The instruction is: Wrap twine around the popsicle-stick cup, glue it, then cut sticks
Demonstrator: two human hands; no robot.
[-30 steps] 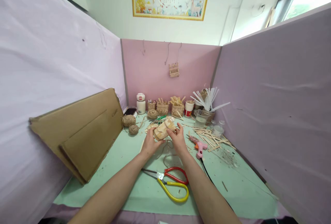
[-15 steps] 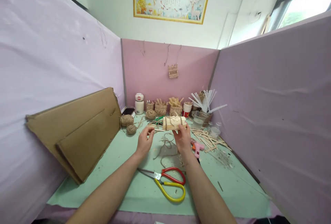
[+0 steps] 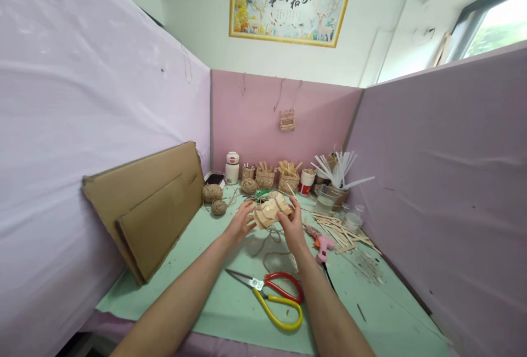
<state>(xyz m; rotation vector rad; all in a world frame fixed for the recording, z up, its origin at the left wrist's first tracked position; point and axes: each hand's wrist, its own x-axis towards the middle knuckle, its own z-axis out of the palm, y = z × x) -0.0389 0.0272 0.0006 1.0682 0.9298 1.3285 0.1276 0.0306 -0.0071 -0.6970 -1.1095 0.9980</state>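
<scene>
A small craft piece (image 3: 268, 212) made of pale wooden sticks is held above the green table mat (image 3: 197, 247). My right hand (image 3: 291, 225) grips its right end with fingers curled round it. Just left of it, my left hand (image 3: 241, 222) touches the piece's left end with fingers partly bent. Loose jute twine (image 3: 275, 247) trails from the piece down onto the mat below my hands.
Red and yellow scissors (image 3: 275, 294) lie near the front. A pink glue gun (image 3: 321, 243) and loose wooden sticks (image 3: 341, 229) lie at the right. Twine balls (image 3: 214, 197), small baskets (image 3: 276, 178) and cups line the back wall. Cardboard sheets (image 3: 152, 208) lean at the left.
My right hand has lowered and tilted the stick piece, and my left hand has come back against its left end. The view has shifted slightly.
</scene>
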